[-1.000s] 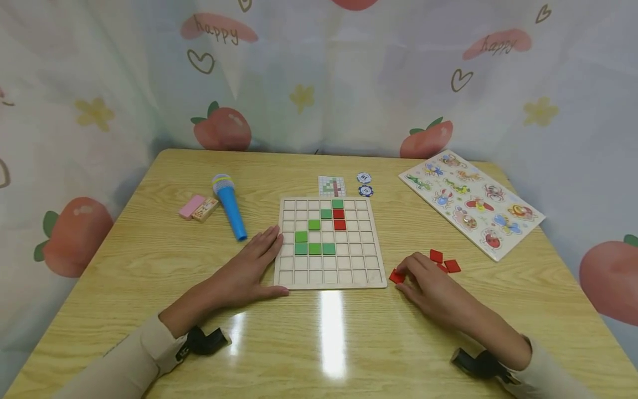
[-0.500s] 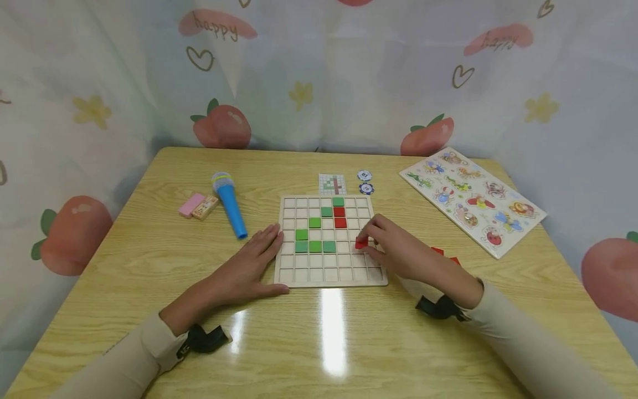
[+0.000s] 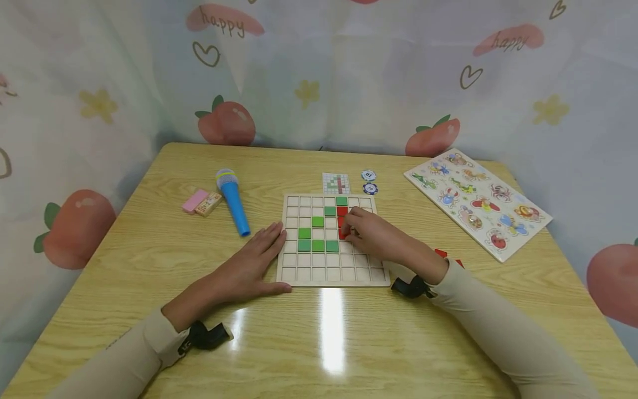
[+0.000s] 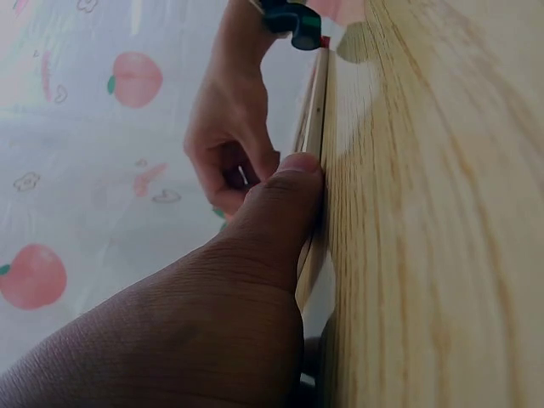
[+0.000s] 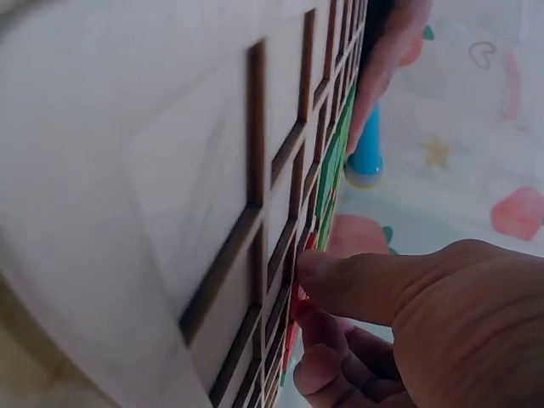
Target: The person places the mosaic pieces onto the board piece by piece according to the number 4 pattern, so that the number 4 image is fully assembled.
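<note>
A wooden grid board (image 3: 319,275) lies before me, with a diagonal and a row of green tiles (image 3: 318,245) in its squares. My right hand (image 3: 376,233) reaches over the board from the right. Between thumb and finger it pinches a red tile (image 3: 341,234) at the grid, just below two other red tiles (image 3: 341,211) in the same column. The right wrist view shows that thumb (image 5: 348,285) close against the board. My left hand (image 3: 249,263) lies flat on the table, fingers straight, touching the board's left edge; its thumb (image 4: 293,174) reaches the near corner.
Loose red tiles (image 3: 441,253) lie right of the board, partly hidden by the right arm. Behind the board are a pattern card (image 3: 336,183) and two chips (image 3: 370,189). A blue toy microphone (image 3: 236,209) and eraser-like blocks (image 3: 208,204) lie left, an insect puzzle board (image 3: 478,202) right.
My right hand has picked up a red tile from beside the board and carried it left to the column under the two red tiles. The left hand has stayed in place.
</note>
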Demonstrator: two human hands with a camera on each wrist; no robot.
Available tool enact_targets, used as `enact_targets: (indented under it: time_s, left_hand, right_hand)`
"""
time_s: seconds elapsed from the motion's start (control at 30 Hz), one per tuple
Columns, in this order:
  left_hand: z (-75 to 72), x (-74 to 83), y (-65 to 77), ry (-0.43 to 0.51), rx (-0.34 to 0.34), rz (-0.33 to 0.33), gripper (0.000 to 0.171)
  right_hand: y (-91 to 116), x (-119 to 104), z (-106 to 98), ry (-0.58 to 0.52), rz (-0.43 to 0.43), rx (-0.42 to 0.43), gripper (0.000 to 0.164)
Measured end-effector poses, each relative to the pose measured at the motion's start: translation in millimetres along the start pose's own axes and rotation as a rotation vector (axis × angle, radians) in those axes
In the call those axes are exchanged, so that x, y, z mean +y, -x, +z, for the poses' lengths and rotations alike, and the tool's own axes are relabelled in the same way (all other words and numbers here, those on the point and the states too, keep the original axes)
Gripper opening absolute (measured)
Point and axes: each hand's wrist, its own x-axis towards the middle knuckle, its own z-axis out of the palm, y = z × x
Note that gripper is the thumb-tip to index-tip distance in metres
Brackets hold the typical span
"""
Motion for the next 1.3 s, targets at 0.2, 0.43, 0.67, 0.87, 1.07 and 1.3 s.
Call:
enact_targets:
  time_s: [0.2,0.43,0.67,0.87,1.07,1.3]
  left_hand:
    - [-1.1,-0.8,-1.0,-0.004,0.001,-0.002,0.120]
    - [1.0,-0.4,0.2,-0.007,-0.011,-0.025,0.121]
    - [2.7,-1.8,2.0,-0.018,-0.022,-0.045,0.123]
    - [2.5,-2.1,-0.2,-0.010,-0.014,-0.033,0.122]
    - [1.6,-1.7,0.6,0.000,-0.021,-0.032,0.122]
    - [1.8,-1.4,0.3,-0.002,-0.019,-0.027,0.122]
  right_hand:
    - [4,1,-6,0.033,-0.045,0.016,0.011]
    - [57,24,-33,0.014,-0.084,0.115,0.022]
    - [138,62,-39,-0.007,-0.085,0.312,0.039]
    - [168,68,-19,0.064,-0.038,0.286,0.035]
    - [165,66,-2,0.159,0.000,0.274,0.028]
    - [164,61,-1,0.122,-0.041,0.274,0.028]
